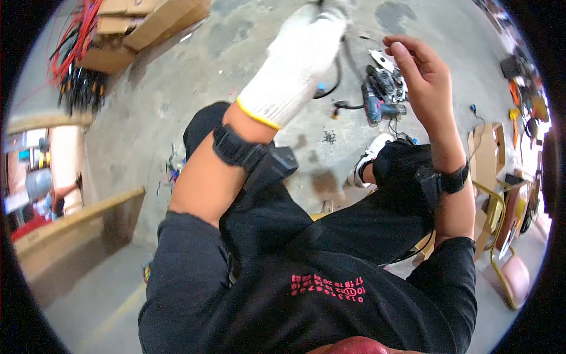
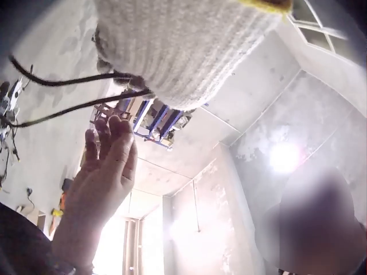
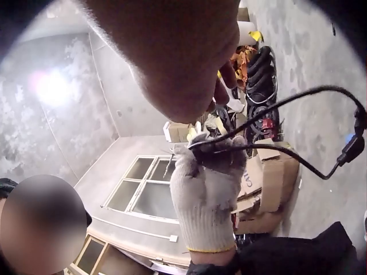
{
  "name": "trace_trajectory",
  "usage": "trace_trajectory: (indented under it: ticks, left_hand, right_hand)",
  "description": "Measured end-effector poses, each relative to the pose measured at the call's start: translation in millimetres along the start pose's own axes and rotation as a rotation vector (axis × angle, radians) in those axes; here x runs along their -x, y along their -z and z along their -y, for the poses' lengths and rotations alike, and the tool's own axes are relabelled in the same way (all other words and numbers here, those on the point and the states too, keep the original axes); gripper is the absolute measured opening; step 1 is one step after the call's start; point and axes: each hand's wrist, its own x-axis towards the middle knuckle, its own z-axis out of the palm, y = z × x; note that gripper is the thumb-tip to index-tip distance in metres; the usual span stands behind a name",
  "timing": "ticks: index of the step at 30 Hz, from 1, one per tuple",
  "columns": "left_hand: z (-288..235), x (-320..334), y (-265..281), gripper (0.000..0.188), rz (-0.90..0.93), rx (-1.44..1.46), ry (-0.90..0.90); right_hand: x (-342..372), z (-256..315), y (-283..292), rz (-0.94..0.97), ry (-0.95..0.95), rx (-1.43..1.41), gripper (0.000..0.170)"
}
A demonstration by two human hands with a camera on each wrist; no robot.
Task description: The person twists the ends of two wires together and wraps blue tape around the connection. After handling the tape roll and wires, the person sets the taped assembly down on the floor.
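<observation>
A white knitted glove with a yellow cuff covers my left hand (image 1: 303, 59), which is stretched out at the top of the head view. Its fingers grip a black cable (image 3: 292, 98), bunched at the fingertips in the right wrist view. From there the cable loops out to a dark connector (image 3: 351, 150) and back. My bare right hand (image 1: 425, 74) is raised to the right of the glove, apart from it in the head view. Its fingers are loosely bent, with nothing visible between them. In the left wrist view the bare hand (image 2: 103, 177) is just below the cable.
On the concrete floor beyond my shoe (image 1: 368, 159) lie a blue drill (image 1: 374, 106) and several other tools. Cardboard boxes (image 1: 168, 23) and red wires (image 1: 71, 44) are at the upper left. A chair (image 1: 514, 277) stands at the right.
</observation>
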Motion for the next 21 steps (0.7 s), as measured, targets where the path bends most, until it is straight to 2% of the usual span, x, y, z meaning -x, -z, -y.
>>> trace_trajectory:
  ticks: [2, 3, 4, 5, 6, 7, 8, 10, 11, 12, 13, 14, 15, 16, 17, 18, 19, 21]
  left_hand:
    - [13, -5, 14, 0.032, 0.190, -0.512, -0.310]
    - [17, -3, 3, 0.027, 0.114, -0.114, -0.051]
    - [8, -5, -3, 0.022, 0.042, 0.425, 0.249]
    - [15, -8, -6, 0.018, -0.007, 0.536, 0.360]
    - [24, -5, 2, 0.024, 0.089, 0.575, 0.273]
    - [11, -8, 2, 0.022, 0.080, 0.493, 0.282]
    - [-2, -7, 2, 0.019, 0.055, 0.454, 0.313]
    - [-7, -11, 4, 0.015, 0.091, 0.473, 0.338]
    - [3, -14, 13, 0.015, 0.109, 0.545, 0.372]
    - [-4, -9, 13, 0.015, 0.131, 0.491, 0.367]
    - [-6, -10, 16, 0.017, 0.126, 0.490, 0.394]
    - [-12, -8, 16, 0.021, 0.195, 0.428, 0.326]
    - [-21, -3, 14, 0.025, 0.161, 0.419, 0.307]
    - [-20, -5, 23, 0.027, 0.231, 0.390, 0.309]
    - [-30, 1, 15, 0.029, 0.191, 0.327, 0.309]
    - [-40, 6, 7, 0.032, 0.142, 0.265, 0.302]
    - [-39, 6, 10, 0.032, 0.156, 0.265, 0.290]
    - [-33, 12, 16, 0.041, 0.227, 0.293, 0.285]
  right_hand:
    - [-7, -4, 13, -0.064, -0.043, 0.030, 0.028]
    - [-13, -5, 25, -0.117, -0.011, -0.020, 0.028]
    - [-13, -3, 43, -0.174, 0.018, -0.055, 0.029]
    - [-7, 8, 65, -0.259, -0.083, -0.184, 0.029]
    - [0, 15, 87, -0.347, -0.170, -0.319, 0.030]
    - [14, 5, 114, -0.423, -0.167, -0.469, 0.022]
    - [34, 0, 139, -0.480, -0.157, -0.472, 0.023]
    - [87, -36, 182, -0.616, -0.223, -0.172, 0.029]
    - [122, -60, 201, -0.613, -0.293, -0.084, 0.029]
    - [165, -86, 215, -0.607, -0.369, 0.000, 0.030]
    - [215, -112, 223, -0.558, -0.539, 0.198, 0.032]
    - [268, -140, 223, -0.506, -0.707, 0.383, 0.035]
    - [331, -171, 213, -0.522, -0.743, 0.562, 0.038]
    - [400, -203, 197, -0.496, -0.877, 0.721, 0.037]
    - [458, -218, 177, -0.362, -1.079, 0.783, 0.032]
    - [511, -229, 153, -0.350, -1.140, 0.847, 0.029]
    - [546, -223, 133, -0.277, -1.160, 0.824, 0.027]
    - [594, -226, 95, -0.280, -1.305, 0.761, 0.026]
